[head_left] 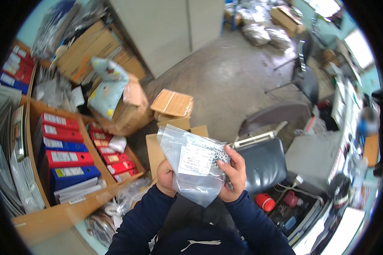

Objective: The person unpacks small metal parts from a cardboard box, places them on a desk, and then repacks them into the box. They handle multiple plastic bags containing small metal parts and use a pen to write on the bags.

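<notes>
A clear plastic bag (198,185) with a white printed label (195,159) is held up in front of my chest, tilted. Several small shiny ring-like parts (217,149) are bunched at its upper right side. My right hand (235,174) grips that side, with the thumb and fingers pressed on the bag over the parts. On the opposite side, my left hand (166,177) holds the bag's edge, its fingertips partly hidden behind the plastic.
An open cardboard box (153,148) stands just beyond my hands. To the left, a wooden shelf (27,127) holds red and blue binders (68,159). A dark padded chair (264,163) is at my right, and a red round container (265,202) sits lower right. Tall grey cabinets (161,34) stand ahead.
</notes>
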The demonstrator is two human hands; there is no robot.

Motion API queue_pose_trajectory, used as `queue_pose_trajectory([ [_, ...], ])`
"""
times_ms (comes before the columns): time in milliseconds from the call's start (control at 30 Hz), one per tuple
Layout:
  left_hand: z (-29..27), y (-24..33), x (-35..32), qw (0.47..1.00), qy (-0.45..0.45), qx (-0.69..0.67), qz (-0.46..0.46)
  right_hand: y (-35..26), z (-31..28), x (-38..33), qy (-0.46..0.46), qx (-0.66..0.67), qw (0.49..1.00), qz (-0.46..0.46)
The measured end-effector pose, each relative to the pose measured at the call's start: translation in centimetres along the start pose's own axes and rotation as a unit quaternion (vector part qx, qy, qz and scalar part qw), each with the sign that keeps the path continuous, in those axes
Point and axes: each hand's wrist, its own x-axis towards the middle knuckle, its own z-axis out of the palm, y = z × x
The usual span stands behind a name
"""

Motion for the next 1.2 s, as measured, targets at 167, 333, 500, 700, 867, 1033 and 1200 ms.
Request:
queue_pose_trajectory([
  [167,4.6,-1.4,-2.0,0.984,-0.114,-0.060,-0.127,-8.2,-3.3,-1.3,0.075,-0.117,0.990,-0.038],
  [333,10.2,-5.1,-2.9,0.952,-0.211,0.001,-0.222,-15.2,-8.9,-4.1,0.172,-0.256,0.951,-0.033],
  [500,17.2,-11.0,-2.1,0.854,-0.403,0.200,-0.261,-21.9,-13.3,-8.2,0.468,0.028,0.850,0.239],
  [700,22.5,-20.6,-8.7,0.777,-0.433,0.275,-0.365,-28.0,-18.0,-15.4,0.537,0.026,0.797,0.276],
  [867,25.5,-28.2,-13.5,0.738,-0.428,0.329,-0.405,-30.7,-22.1,-21.7,0.614,0.060,0.765,0.187],
  [1033,26.7,-36.8,-18.1,0.705,-0.448,0.323,-0.446,-32.8,-27.9,-28.7,0.661,0.073,0.729,0.165],
  [1200,27.5,-46.4,-23.1,0.707,-0.438,0.333,-0.445,-34.1,-34.6,-36.0,0.669,0.079,0.716,0.183],
])
